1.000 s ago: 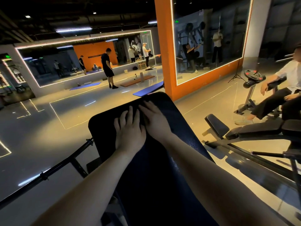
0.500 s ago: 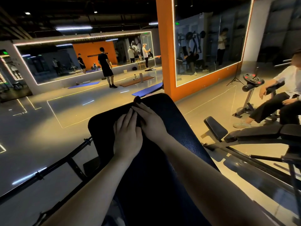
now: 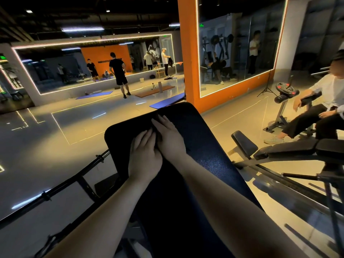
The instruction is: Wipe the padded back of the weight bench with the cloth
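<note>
The weight bench's padded back (image 3: 208, 146) is black and slopes away from me in the middle of the view. Both my hands lie flat on its upper part, side by side and touching. My left hand (image 3: 145, 159) has its fingers together, and they rest against my right hand (image 3: 170, 138). A dark cloth (image 3: 149, 121) lies under the hands and is hard to tell from the pad. Only a fold of it shows by my right fingertips. Both hands press it onto the pad.
A black barbell bar (image 3: 74, 175) runs past the bench on the left. Another bench (image 3: 290, 148) stands at the right, and a person in a white top (image 3: 323, 112) sits beyond it. An orange mirrored pillar (image 3: 188, 62) rises behind the pad. A person in black (image 3: 119, 73) stands on the open floor.
My hands have drawn closer together on the pad. The left fingers have closed up against the right hand. The cloth has bunched into a fold near the fingertips.
</note>
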{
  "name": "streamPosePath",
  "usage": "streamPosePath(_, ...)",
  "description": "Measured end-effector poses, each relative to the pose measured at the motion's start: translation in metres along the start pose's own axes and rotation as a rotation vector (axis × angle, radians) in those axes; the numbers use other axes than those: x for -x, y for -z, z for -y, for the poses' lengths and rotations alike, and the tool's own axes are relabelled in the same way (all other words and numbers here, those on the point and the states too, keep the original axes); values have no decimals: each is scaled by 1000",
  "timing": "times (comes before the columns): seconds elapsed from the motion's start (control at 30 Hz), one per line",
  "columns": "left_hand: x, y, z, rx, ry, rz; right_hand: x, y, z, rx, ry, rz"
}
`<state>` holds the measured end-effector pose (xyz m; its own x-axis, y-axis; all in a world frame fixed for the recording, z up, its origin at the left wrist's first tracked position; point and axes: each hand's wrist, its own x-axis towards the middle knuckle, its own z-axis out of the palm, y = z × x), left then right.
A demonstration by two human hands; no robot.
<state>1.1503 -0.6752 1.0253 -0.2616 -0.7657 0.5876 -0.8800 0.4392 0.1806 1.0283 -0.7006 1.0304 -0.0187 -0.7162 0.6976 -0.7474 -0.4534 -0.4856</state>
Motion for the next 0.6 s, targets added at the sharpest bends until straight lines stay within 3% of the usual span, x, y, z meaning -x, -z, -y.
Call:
streamPosePath(0.07,5,9,10,94,16,7,-7,6,-10,70,64,10)
streamPosePath(0.17,24,20,41,-74,4,-55,-29,20,-31,151,-307,-76)
streamPosePath(0.23,35,21,54,-44,65,-98,-38,13,-19,158,-395,-96)
streamPosePath(0.4,45,12,52,331,234,-197,-4,-34,64,-29,92,19)
streamPosePath(0.5,61,19,57,740,318,-191,27,-40,73,-113,192,84)
streamPosePath(0.6,68,22,58,817,290,-169,36,-40,63,-47,226,75)
